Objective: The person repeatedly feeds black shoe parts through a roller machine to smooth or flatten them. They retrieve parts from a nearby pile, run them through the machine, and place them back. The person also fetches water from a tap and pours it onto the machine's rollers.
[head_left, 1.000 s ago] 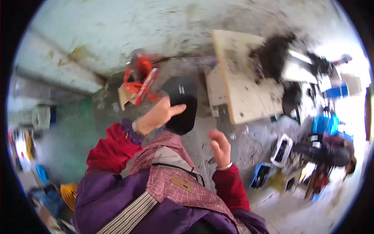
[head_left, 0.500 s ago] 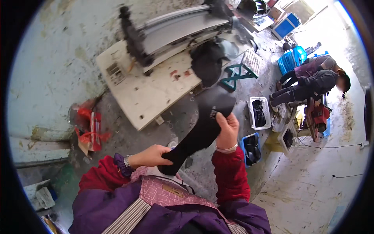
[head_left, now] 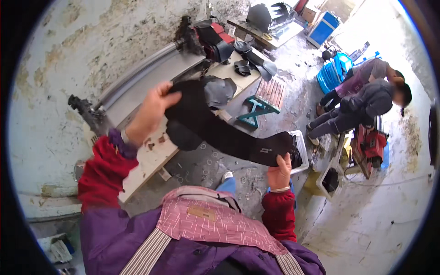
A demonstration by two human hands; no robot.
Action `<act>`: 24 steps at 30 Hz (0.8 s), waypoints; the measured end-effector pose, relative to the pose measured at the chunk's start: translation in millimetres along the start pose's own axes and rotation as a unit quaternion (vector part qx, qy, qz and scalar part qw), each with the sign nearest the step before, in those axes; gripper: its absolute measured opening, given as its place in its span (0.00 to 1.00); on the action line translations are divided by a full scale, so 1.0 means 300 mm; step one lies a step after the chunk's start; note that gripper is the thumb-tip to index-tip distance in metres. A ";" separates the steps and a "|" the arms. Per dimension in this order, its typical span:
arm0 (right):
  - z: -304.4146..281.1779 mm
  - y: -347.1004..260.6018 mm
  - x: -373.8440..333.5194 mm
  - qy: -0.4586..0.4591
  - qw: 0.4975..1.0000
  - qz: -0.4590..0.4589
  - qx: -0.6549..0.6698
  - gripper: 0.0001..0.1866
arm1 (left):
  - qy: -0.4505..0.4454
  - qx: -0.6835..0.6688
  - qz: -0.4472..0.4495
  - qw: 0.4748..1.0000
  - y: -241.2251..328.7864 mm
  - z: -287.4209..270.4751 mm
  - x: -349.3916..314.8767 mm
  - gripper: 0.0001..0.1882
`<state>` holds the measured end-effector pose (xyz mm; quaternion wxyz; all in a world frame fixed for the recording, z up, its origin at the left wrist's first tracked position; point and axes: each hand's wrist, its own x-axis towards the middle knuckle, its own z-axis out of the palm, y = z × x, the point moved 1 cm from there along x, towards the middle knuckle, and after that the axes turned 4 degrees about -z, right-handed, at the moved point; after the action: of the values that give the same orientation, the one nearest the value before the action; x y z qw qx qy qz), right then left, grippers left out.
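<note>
I hold a long black piece of flexible material stretched between both hands. My left hand grips its upper end above a white workbench. My right hand grips its lower end, lower and to the right. Dark grey pieces lie on the bench just beyond the black piece. My sleeves are red, over a purple and pink garment.
A long grey machine runs along the wall behind the bench. A teal stool stands on the concrete floor. A white tray sits near my right hand. Two crouching people work at the right, beside a red machine and blue crates.
My view has swung across the room to the bench. My left hand has risen and moved away from my right, pulling the black piece out long between them.
</note>
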<state>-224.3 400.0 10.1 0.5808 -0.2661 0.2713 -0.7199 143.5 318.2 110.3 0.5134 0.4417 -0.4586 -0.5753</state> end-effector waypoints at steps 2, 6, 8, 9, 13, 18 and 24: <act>-0.056 0.055 0.177 -0.059 0.996 0.058 -0.038 0.20 | 0.035 0.015 0.040 0.999 0.039 0.048 0.203 0.10; -0.023 0.192 0.517 -0.060 0.975 0.152 -0.150 0.12 | 0.116 0.273 0.160 0.942 0.118 0.056 0.690 0.13; 0.035 0.262 0.689 -0.055 0.969 0.145 -0.192 0.05 | 0.143 0.409 0.198 0.879 0.188 0.000 0.948 0.12; 0.085 0.281 0.772 -0.065 0.967 0.135 -0.205 0.05 | 0.160 0.461 0.219 0.845 0.236 0.001 1.062 0.12; 0.206 0.439 1.049 -0.089 0.966 0.136 -0.203 0.04 | 0.191 0.576 0.245 0.756 0.291 -0.105 1.512 0.17; 0.280 0.648 1.297 -0.092 0.965 0.171 -0.179 0.07 | 0.260 0.634 0.259 0.681 0.177 -0.274 1.894 0.10; 0.215 0.819 1.472 -0.080 0.956 0.202 -0.196 0.06 | 0.308 0.658 0.148 0.671 0.007 -0.264 2.031 0.10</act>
<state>-90.3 -82.0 -85.8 0.6702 -0.3708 0.4083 -0.4965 171.1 -294.6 74.7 0.2804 0.7438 -0.5932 0.1277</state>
